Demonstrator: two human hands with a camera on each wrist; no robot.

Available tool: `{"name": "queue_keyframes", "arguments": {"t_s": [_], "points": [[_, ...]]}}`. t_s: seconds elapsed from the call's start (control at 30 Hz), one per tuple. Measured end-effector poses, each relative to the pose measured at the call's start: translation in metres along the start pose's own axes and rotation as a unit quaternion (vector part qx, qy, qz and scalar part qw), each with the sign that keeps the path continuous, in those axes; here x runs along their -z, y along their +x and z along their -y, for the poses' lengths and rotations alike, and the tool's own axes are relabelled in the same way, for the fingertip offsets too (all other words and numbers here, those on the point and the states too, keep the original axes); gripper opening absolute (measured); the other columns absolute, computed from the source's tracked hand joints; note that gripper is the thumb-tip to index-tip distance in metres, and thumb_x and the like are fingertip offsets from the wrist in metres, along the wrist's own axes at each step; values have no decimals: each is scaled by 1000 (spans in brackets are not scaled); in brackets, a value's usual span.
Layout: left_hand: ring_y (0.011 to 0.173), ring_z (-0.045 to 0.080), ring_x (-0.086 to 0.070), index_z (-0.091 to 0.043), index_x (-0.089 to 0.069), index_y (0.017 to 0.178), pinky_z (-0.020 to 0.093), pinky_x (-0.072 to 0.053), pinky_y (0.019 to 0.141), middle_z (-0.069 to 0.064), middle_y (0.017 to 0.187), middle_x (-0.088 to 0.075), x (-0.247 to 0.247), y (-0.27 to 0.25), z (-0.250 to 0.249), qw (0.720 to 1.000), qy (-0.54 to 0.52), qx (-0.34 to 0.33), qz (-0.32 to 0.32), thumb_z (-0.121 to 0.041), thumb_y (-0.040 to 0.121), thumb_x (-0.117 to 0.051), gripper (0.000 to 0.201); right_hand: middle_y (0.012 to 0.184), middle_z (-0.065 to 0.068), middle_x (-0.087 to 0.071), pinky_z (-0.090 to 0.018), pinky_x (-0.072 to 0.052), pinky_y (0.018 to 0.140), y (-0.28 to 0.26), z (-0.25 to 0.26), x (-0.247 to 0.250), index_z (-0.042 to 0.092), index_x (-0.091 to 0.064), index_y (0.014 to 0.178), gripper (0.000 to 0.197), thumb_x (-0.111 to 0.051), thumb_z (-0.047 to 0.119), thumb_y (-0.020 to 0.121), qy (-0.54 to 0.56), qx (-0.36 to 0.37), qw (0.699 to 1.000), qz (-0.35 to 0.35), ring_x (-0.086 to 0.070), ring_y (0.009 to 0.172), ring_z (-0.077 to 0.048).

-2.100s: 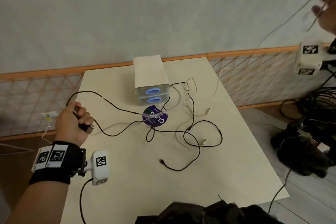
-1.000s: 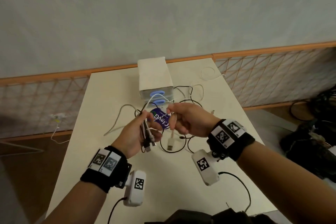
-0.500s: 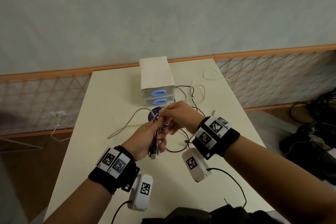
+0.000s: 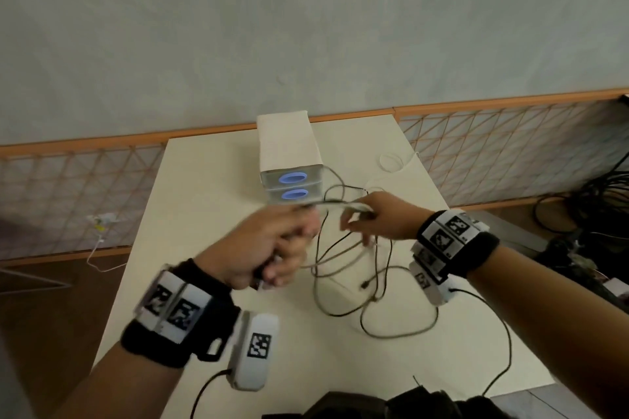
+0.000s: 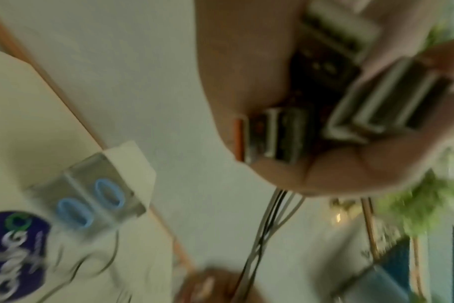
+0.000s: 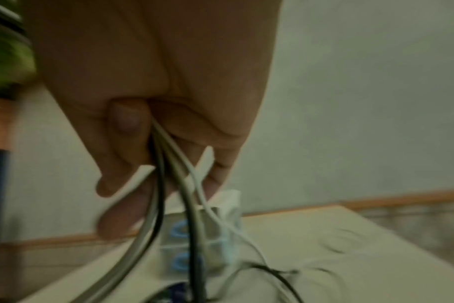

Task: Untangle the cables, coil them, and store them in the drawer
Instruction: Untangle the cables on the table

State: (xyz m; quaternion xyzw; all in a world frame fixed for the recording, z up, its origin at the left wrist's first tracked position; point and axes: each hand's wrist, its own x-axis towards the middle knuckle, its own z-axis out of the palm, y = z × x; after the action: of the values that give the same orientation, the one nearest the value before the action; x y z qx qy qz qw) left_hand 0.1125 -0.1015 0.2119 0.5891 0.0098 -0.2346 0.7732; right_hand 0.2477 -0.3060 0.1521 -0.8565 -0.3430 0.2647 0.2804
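A: Why is the left hand [image 4: 269, 250] clenched so tight?
B: It grips the plug ends of the cables [image 4: 343, 260]; the left wrist view shows several metal USB plugs [image 5: 280, 133] bunched in its fist, probably so all the ends stay together.

A: And the right hand [image 4: 377, 221]?
B: It pinches the same strands a little to the right, thumb against fingers [image 6: 125, 121], grey, white and black wires running through. The stretch between the hands is held above the desk [image 4: 204, 214], which I judge is for combing out crossings before coiling.

A: Where is the rest?
B: Loose loops hang down and lie on the desk near the right wrist. The drawer unit [image 4: 289, 163] stands at the far middle, both drawers closed, so nothing is stored yet.
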Motion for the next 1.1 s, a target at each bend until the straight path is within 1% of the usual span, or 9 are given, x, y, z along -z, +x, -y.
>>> {"name": "queue_keyframes", "arguments": {"t_s": [0.2, 0.37, 0.53, 0.67, 0.73, 0.8, 0.83, 1.0, 1.1], "points": [[24, 8, -12, -21, -46, 59, 13, -24, 30, -4, 44, -8, 41, -37, -45, 977, -90, -147, -123, -32, 89, -40, 33, 72, 4, -59, -28, -45, 68, -15, -92, 52, 20, -70, 99, 26, -51, 37, 94, -240, -257, 932, -84, -57, 73, -18], [29, 11, -8, -21, -43, 58, 16, -21, 31, -4, 43, -8, 59, -41, -35, 962, -109, -168, -187, -34, 93, -38, 37, 76, 3, -57, -45, -31, 103, -26, -119, 94, 20, -64, 82, 41, -42, 53, 92, -367, -387, 840, -99, -55, 83, -19], [23, 8, -26, -19, -44, 63, 17, -26, 32, -8, 38, -25, 69, -26, -9, 975, -65, -98, -187, -35, 93, -40, 35, 89, -22, -66, -35, -46, 65, -21, -93, 181, 9, -66, 112, 35, -47, 33, 96, -180, -335, 868, -319, -68, 68, -27], [24, 9, -26, -16, -42, 67, 19, -25, 34, -8, 41, -25, 63, -12, 6, 978, -67, -85, -178, -35, 92, -41, 31, 55, -2, -51, -29, -43, 52, -40, -37, 226, 19, -50, 53, 48, -44, 43, 95, 210, -57, 682, -699, -59, 51, -13], [24, 8, -26, -17, -41, 66, 18, -24, 35, -8, 40, -26, 64, -12, 4, 973, -96, -100, -182, -35, 93, -40, 32, 73, -17, -58, -30, -48, 61, -37, -20, 215, 7, -58, 70, 28, -45, 7, 94, 226, -14, 745, -628, -67, 68, -23], [24, 7, -27, -19, -41, 65, 18, -24, 34, -8, 38, -26, 68, -14, -1, 968, -119, -113, -189, -35, 95, -37, 35, 93, -28, -61, -41, -48, 85, -28, -27, 188, -1, -62, 87, 21, -43, -1, 94, 92, -170, 906, -376, -63, 94, -40], [24, 6, -27, -19, -41, 64, 18, -25, 33, -8, 38, -27, 71, -16, -2, 966, -124, -116, -194, -35, 96, -36, 36, 89, -26, -61, -45, -48, 91, -25, -34, 175, 3, -61, 81, 24, -43, 1, 96, 89, -227, 930, -276, -62, 91, -40], [24, 6, -26, -20, -42, 63, 19, -26, 32, -6, 38, -27, 73, -15, -3, 965, -129, -113, -197, -35, 98, -34, 39, 92, -13, -61, -31, -60, 69, -19, -40, 148, 10, -59, 83, 16, -50, 9, 97, 351, -70, 873, -332, -67, 77, -20], [24, 7, -27, -20, -43, 63, 19, -27, 32, -7, 38, -27, 72, -12, -3, 967, -120, -104, -197, -34, 98, -34, 39, 84, -11, -66, -36, -56, 64, -17, -45, 133, 8, -59, 78, 30, -49, 28, 98, 177, -263, 935, -158, -68, 67, -26]]}}
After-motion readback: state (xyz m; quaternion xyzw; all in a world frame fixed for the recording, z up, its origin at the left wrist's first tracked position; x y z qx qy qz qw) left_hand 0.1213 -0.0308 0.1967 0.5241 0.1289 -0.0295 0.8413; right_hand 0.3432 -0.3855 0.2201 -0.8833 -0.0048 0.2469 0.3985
